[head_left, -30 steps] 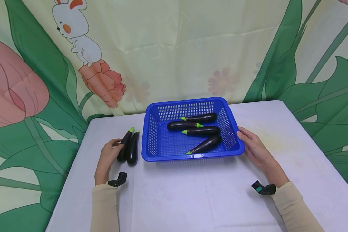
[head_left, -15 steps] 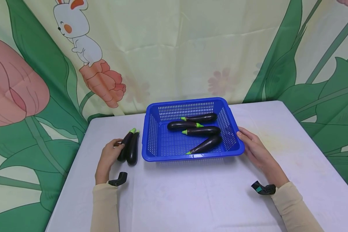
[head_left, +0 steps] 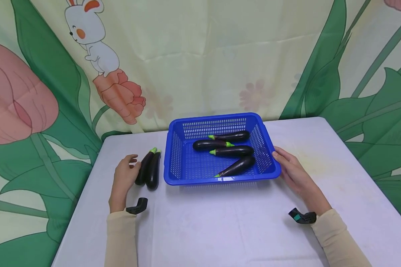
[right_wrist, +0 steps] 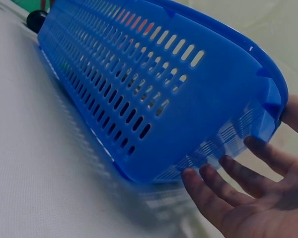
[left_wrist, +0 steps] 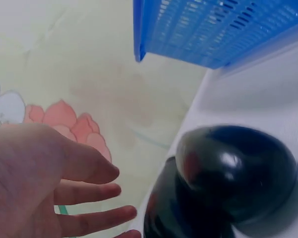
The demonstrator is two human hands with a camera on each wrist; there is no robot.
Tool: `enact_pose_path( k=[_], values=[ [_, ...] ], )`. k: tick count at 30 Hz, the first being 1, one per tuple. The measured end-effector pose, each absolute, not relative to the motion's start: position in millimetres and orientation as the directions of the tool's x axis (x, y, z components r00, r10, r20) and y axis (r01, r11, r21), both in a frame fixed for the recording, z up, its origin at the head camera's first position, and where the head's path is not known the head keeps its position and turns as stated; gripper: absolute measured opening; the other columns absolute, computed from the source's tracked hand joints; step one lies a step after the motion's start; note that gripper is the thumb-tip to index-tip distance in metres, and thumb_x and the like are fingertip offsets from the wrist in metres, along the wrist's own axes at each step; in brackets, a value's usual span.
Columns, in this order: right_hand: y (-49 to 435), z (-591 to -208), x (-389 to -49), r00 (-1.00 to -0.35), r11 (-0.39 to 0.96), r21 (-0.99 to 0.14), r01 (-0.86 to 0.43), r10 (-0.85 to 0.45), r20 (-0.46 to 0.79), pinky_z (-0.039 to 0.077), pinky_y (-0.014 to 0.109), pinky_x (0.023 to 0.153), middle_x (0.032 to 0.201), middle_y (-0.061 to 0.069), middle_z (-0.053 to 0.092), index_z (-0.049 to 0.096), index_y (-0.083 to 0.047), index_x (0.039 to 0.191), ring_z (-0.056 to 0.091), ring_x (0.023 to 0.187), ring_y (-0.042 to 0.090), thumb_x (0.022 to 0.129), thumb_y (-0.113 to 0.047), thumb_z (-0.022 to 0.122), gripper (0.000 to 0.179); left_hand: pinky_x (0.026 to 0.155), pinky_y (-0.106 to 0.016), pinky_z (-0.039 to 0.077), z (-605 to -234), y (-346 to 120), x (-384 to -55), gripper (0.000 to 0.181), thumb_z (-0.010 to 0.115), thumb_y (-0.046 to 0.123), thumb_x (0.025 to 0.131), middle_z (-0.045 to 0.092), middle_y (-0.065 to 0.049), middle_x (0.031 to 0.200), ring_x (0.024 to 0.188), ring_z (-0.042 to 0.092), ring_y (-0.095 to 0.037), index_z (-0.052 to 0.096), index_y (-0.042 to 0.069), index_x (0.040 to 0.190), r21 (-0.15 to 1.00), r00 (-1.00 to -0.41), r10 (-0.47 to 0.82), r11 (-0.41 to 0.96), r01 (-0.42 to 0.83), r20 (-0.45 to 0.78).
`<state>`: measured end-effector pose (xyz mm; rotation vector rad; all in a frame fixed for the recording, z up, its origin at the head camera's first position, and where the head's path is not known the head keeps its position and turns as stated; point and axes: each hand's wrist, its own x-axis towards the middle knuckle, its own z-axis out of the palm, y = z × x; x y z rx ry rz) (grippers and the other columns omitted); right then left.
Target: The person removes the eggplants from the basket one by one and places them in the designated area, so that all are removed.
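Note:
A blue plastic basket point(head_left: 222, 181) with slotted walls holds several dark eggplants point(head_left: 234, 151) with green stem ends. My right hand point(head_left: 296, 175) grips its right side; in the right wrist view the thumb lies at the rim and the fingertips point(right_wrist: 207, 172) are against the outer wall. Left of the basket, two more eggplants point(head_left: 153, 173) lie side by side on the table, stems pointing away. My left hand point(head_left: 123, 181) is just left of them, fingers loosely bent and holding nothing. In the left wrist view, a gap shows between its fingers and the rounded eggplant end point(left_wrist: 238, 171).
A white cloth covers the table point(head_left: 214, 222). Behind it hangs a fabric backdrop point(head_left: 194, 66) printed with a rabbit, tulips and leaves. Each wrist wears a black camera mount point(head_left: 137, 206).
My left hand has let go of the left eggplant and drawn slightly left, its fingers loosening. The right hand and the basket stay in place.

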<state>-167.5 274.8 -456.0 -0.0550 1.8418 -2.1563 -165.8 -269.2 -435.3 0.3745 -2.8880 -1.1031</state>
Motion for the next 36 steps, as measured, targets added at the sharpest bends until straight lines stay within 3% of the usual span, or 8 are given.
enact_pose_path(
  k=[5,18,31,36],
  values=[
    [275,-458,-167,-0.953,-0.141,-0.968,0.209,-0.249,-0.170,0.057,0.020,0.095,0.136,-0.012,0.060,0.023,-0.009,0.165,0.066,0.119,0.002,0.111,-0.035,0.049,0.066,0.109,-0.060,0.045,-424,-259,-165,0.047,0.051,0.021,0.106,0.058,-0.026,0.143,0.130,0.056,-0.045,0.053,0.001,0.148,0.659,-0.971,-0.233,0.739,-0.138,0.058],
    [276,-456,-167,-0.951,-0.152,-0.964,0.217,-0.254,-0.174,0.056,0.019,0.095,0.136,-0.012,0.061,0.022,-0.008,0.166,0.066,0.119,0.002,0.111,-0.035,0.049,0.067,0.108,-0.059,0.044,-395,-219,-158,0.040,0.059,0.014,0.103,0.062,-0.020,0.141,0.128,0.057,-0.041,0.060,0.005,0.142,0.672,-0.962,-0.158,0.739,0.034,0.221],
    [275,-455,-166,-0.953,-0.149,-0.966,0.211,-0.251,-0.169,0.057,0.020,0.095,0.137,-0.012,0.060,0.023,-0.008,0.165,0.065,0.119,0.002,0.111,-0.034,0.049,0.065,0.105,-0.057,0.048,-381,-174,-163,0.040,0.063,0.015,0.102,0.063,-0.017,0.139,0.126,0.057,-0.038,0.062,0.007,0.141,0.664,-0.963,-0.020,0.728,0.170,0.269],
    [274,-453,-166,-0.952,-0.144,-0.967,0.212,-0.253,-0.171,0.057,0.020,0.095,0.136,-0.012,0.061,0.025,-0.009,0.165,0.066,0.119,0.002,0.111,-0.034,0.049,0.065,0.109,-0.056,0.048,-378,-157,-163,0.040,0.063,0.019,0.104,0.063,-0.014,0.141,0.130,0.057,-0.035,0.061,0.009,0.142,0.650,-0.965,0.025,0.734,0.195,0.262]
  ],
)
